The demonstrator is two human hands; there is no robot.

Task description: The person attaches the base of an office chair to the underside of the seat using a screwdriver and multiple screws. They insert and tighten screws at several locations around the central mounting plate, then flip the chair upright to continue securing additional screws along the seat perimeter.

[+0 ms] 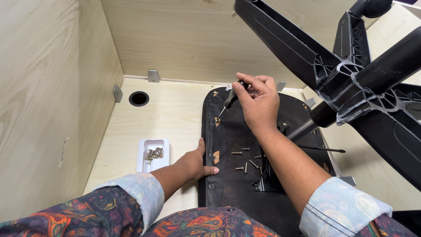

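An upside-down office chair lies on a light wooden desk; its black seat underside (pixel 237 184) faces up. My right hand (pixel 258 103) grips a black-handled screwdriver (pixel 229 100), whose tip meets a screw spot near the seat's far left edge. My left hand (pixel 195 163) rests flat on the seat's left edge, thumb on the black fabric. Several loose screws (pixel 246 160) lie on the seat between my two forearms.
The chair's black star base (pixel 351 74) and gas column (pixel 372 74) loom at the upper right. A white tray (pixel 142 162) holds several screws left of the seat. Wooden partition walls with metal brackets (pixel 153 76) enclose the desk; a round cable hole (pixel 139 98) sits far left.
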